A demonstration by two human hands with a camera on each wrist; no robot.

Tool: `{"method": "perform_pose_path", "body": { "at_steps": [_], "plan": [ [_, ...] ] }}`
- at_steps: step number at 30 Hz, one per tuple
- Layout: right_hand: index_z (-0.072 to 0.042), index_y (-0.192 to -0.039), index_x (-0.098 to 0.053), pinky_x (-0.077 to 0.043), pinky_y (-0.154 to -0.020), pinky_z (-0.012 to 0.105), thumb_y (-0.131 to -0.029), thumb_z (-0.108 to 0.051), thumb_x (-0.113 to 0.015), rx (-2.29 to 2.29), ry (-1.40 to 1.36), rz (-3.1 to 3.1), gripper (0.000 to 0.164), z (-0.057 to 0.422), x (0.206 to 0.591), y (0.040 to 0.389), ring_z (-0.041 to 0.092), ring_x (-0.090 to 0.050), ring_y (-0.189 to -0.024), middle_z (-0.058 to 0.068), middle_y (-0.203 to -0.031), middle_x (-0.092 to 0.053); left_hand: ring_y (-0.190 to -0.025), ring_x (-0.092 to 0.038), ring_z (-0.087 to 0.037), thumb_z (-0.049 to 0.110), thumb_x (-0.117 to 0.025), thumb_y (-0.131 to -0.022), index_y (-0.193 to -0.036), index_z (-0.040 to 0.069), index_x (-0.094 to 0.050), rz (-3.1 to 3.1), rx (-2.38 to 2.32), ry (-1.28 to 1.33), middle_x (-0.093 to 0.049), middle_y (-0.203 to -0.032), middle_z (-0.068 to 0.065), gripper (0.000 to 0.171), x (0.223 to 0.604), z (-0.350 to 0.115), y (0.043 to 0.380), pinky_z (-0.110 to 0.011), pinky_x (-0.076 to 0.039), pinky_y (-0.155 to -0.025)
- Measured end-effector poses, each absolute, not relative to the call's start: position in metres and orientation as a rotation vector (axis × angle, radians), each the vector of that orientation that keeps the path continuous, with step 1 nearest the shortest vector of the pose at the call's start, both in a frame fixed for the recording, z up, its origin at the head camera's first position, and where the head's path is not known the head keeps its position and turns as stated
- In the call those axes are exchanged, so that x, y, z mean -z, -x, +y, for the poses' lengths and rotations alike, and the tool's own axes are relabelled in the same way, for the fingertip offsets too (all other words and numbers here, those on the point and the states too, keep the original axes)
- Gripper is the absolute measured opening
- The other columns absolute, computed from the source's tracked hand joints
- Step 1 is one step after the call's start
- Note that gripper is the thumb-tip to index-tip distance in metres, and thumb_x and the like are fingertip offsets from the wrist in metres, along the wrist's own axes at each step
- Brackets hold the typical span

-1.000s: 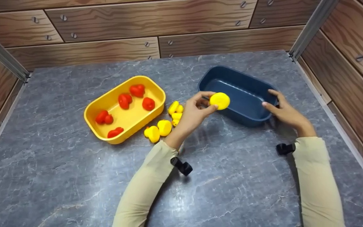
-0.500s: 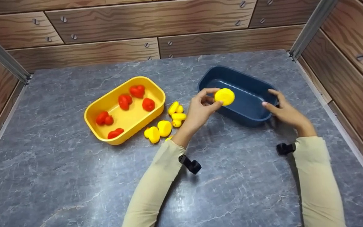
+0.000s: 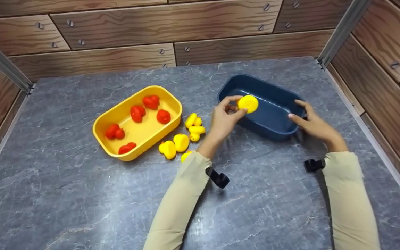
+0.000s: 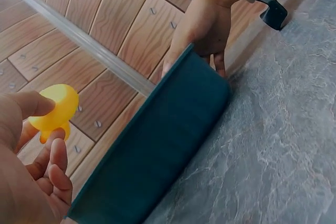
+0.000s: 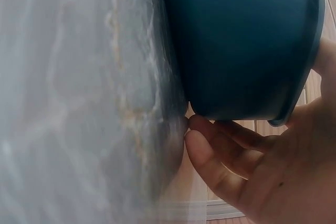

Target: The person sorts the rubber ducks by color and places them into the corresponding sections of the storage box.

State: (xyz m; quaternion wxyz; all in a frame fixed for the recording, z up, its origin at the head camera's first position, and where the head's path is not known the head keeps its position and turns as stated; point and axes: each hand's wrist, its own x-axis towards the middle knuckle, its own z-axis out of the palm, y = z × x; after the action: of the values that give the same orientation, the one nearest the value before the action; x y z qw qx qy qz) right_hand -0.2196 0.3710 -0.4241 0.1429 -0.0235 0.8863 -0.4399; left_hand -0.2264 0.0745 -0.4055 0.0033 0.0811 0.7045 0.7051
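My left hand (image 3: 223, 119) pinches a yellow rubber duck (image 3: 248, 104) between thumb and fingers, its round flat base facing the head camera. It overlaps the near left part of the dark blue bin (image 3: 274, 113) in the head view. From the left wrist, the duck (image 4: 61, 104) shows in the fingers beside the bin's outer wall (image 4: 157, 140). My right hand (image 3: 316, 126) grips the bin's right end, thumb over the rim. In the right wrist view, curled fingers (image 5: 210, 153) lie against the bin's outside, low near the table. No objects show inside the bin.
Left of the blue bin stands a yellow bin (image 3: 144, 133) with several red toys (image 3: 137, 114) in it. Several yellow ducks (image 3: 181, 142) lie on the marbled table (image 3: 82, 194) between that bin and my left forearm. Wood-patterned walls (image 3: 116, 31) enclose the back and sides.
My left hand has moved right and slightly away from me with the duck, now over the blue bin's near side. The right hand keeps its place on the bin.
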Motion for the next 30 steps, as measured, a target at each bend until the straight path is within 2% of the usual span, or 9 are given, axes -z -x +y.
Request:
{"method": "perform_pose_path", "body": {
  "at_steps": [3,6,10,24,30],
  "plan": [
    [-0.013,-0.155,0.005,-0.019,-0.112,0.060,-0.100,-0.043,-0.044,1.247,0.063,2.560,0.080,0.370,0.424,0.219,0.048,-0.024,-0.135,0.036,-0.154,-0.002,-0.074,-0.054,-0.005,0.007,-0.074,-0.081,-0.115,0.011,-0.067,2.253,-2.187,-0.217,-0.059,-0.083,0.000,0.034,0.408,0.078,0.229,-0.014,-0.047,-0.065],
    [-0.014,-0.155,0.006,-0.019,-0.112,0.059,-0.100,-0.044,-0.044,1.231,0.057,2.559,0.080,0.370,0.424,0.220,0.046,-0.025,-0.132,0.037,-0.153,-0.004,-0.074,-0.054,-0.005,0.009,-0.074,-0.082,-0.114,0.012,-0.068,2.276,-2.183,-0.184,-0.058,-0.082,0.000,0.033,0.410,0.080,0.232,-0.014,-0.047,-0.065],
    [-0.014,-0.155,0.006,-0.013,-0.114,0.062,-0.100,-0.043,-0.044,1.230,0.059,2.554,0.080,0.371,0.424,0.221,0.048,-0.015,-0.138,0.036,-0.154,0.002,-0.072,-0.053,-0.006,0.009,-0.074,-0.082,-0.114,0.012,-0.068,2.298,-2.194,-0.144,-0.056,-0.080,0.002,0.033,0.409,0.082,0.236,-0.015,-0.046,-0.065],
    [-0.015,-0.155,0.006,-0.008,-0.114,0.065,-0.099,-0.046,-0.045,1.243,0.035,2.548,0.082,0.369,0.424,0.219,0.050,-0.013,-0.138,0.036,-0.155,0.003,-0.075,-0.051,-0.005,0.014,-0.074,-0.084,-0.116,0.012,-0.066,2.386,-2.106,-0.099,-0.055,-0.080,0.003,0.034,0.407,0.080,0.246,-0.013,-0.042,-0.064],
    [-0.014,-0.154,0.009,-0.010,-0.114,0.063,-0.100,-0.042,-0.044,1.241,0.017,2.523,0.081,0.365,0.417,0.217,0.049,-0.016,-0.137,0.037,-0.154,0.004,-0.070,-0.055,-0.005,0.016,-0.072,-0.086,-0.121,0.006,-0.062,2.307,-2.157,-0.103,-0.064,-0.080,-0.003,0.037,0.404,0.075,0.246,-0.014,-0.044,-0.061]
  ]
}}
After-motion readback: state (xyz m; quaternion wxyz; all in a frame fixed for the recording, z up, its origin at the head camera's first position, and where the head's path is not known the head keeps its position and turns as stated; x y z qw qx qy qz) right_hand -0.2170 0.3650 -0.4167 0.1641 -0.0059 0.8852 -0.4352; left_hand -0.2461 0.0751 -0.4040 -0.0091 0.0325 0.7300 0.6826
